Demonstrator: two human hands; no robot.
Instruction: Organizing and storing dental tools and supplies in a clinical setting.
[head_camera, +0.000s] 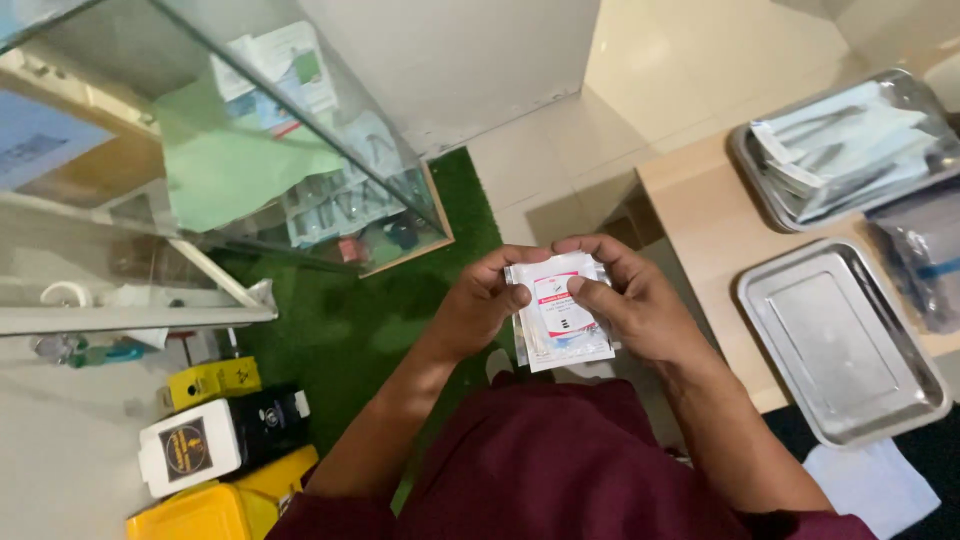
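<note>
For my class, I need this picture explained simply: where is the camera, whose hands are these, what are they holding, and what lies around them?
There is no machine here. One camera, worn on a person's head, looks down at that person's own two bare hands. The left hand and the right hand together hold a small flat white packet with red print, pinched at its top edge, above the person's maroon clothing. To the right is a wooden table with an empty steel tray and, behind it, a second steel tray filled with sealed pouches. To the left stands a glass cabinet with supplies inside. Below it are yellow containers and a white and black box, on a green mat.
</note>
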